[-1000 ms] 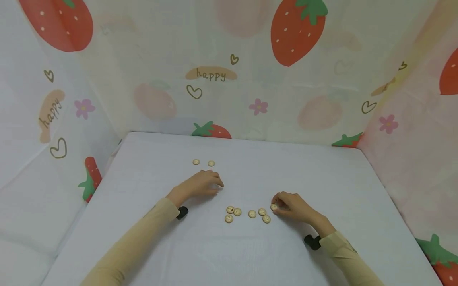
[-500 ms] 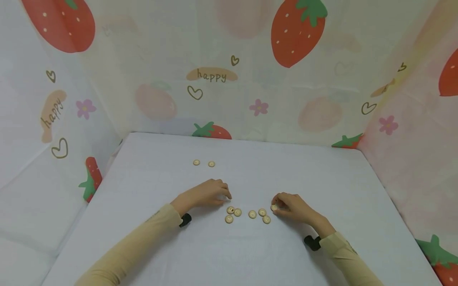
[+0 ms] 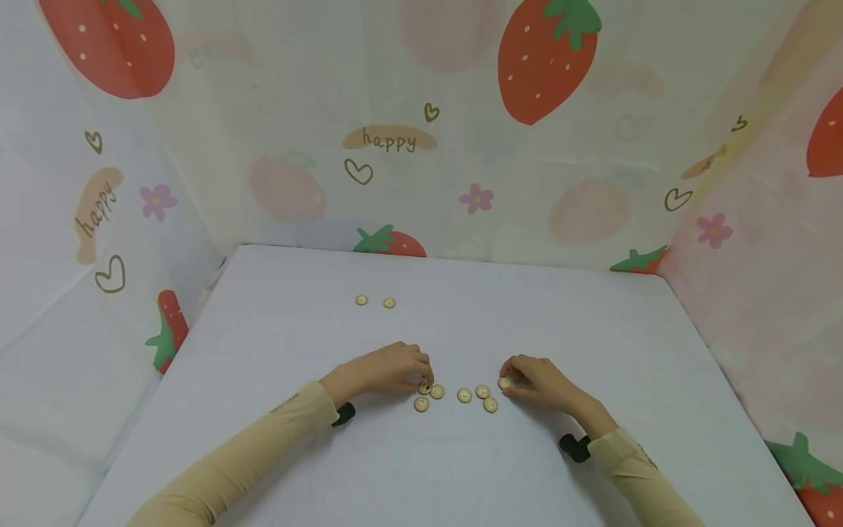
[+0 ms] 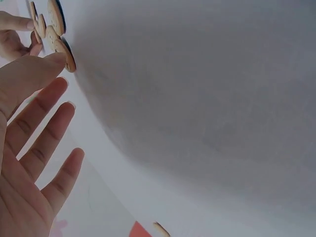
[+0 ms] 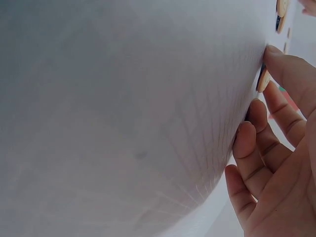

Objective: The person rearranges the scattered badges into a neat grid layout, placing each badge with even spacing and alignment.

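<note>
Pale cloth is walling the space behind and at both sides, bearing printed strawberries, hearts and the word "happy"; the head view's top edge is cutting off the upper left strawberry. A white desk is filling the lower middle, its near edge running out of sight. Two tan sleeves are entering from below, cut off there. The right hand is pinching a disc between thumb and forefinger. The left hand is touching another disc with its thumb; three fingers are standing apart, but the thumb is hiding the forefinger, so whether they are clamping that disc I cannot tell. Black devices are showing at both wrists, too dark to make out. Smallest, nine discs are showing in all: two far discs are lying beyond the left hand, three are clustering by its fingers, three middle discs are sitting between the hands, and one is in the right hand's pinch. Their fine markings are staying unreadable.
</note>
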{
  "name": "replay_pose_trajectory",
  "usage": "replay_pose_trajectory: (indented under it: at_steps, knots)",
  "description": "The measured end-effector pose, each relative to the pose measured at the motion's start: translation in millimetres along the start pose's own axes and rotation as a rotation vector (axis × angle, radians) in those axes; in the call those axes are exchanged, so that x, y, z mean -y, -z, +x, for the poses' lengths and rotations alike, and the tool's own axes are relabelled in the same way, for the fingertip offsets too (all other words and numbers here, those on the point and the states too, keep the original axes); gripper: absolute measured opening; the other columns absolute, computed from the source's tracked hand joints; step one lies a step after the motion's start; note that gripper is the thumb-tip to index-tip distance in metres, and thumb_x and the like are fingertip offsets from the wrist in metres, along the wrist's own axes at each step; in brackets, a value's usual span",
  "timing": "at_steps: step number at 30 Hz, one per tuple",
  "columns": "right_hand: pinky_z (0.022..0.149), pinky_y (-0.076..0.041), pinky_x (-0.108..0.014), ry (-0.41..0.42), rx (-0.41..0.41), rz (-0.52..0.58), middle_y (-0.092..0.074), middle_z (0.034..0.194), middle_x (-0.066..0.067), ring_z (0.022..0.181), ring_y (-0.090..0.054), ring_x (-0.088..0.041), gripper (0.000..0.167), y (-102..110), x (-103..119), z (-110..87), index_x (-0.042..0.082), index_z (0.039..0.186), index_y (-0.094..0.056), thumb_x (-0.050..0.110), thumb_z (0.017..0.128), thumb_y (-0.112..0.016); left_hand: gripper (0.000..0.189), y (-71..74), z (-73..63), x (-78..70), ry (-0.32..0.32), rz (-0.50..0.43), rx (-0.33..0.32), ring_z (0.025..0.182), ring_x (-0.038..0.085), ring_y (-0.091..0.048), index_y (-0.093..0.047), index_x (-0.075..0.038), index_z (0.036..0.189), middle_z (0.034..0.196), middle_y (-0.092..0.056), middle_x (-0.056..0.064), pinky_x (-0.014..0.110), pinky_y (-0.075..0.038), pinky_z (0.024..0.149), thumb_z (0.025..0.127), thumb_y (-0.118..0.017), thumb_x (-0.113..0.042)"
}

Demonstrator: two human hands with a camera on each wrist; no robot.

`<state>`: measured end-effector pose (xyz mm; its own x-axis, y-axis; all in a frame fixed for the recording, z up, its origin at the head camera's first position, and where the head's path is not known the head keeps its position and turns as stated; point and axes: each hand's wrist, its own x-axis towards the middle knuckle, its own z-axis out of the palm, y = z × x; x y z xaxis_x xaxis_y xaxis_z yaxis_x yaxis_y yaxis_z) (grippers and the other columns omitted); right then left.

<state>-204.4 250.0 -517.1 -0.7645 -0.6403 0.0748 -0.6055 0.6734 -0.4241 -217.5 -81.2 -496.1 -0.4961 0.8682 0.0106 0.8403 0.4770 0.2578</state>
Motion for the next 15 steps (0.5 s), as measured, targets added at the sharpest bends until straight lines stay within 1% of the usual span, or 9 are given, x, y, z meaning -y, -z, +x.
replay_pose_trajectory:
  at_steps: [7,15]
  knots:
    - [0.071,-0.045,-0.026,0.004,-0.002,0.009,-0.058,0.086,0.006,0.078,-0.052,-0.008,0.022,0.4,1.3,0.1,0.014,0.101,-0.06,0.025,0.084,-0.068,0.016,-4.8,-0.5,0.3,0.012,0.036,0.017,0.095,0.007,-0.052,-0.068,-0.027,0.101,0.104,-0.061,-0.012,0.03,-0.043,0.087,0.086,-0.065,-0.02]
    - [0.07,-0.045,-0.025,0.017,-0.01,-0.005,-0.057,0.085,0.006,0.077,-0.052,-0.008,0.022,0.6,1.1,-0.1,0.014,0.101,-0.06,0.025,0.084,-0.068,0.015,-2.6,-0.3,-1.3,0.002,0.048,0.013,0.094,0.007,-0.053,-0.068,-0.026,0.099,0.103,-0.062,-0.011,0.03,-0.044,0.084,0.086,-0.066,-0.02]
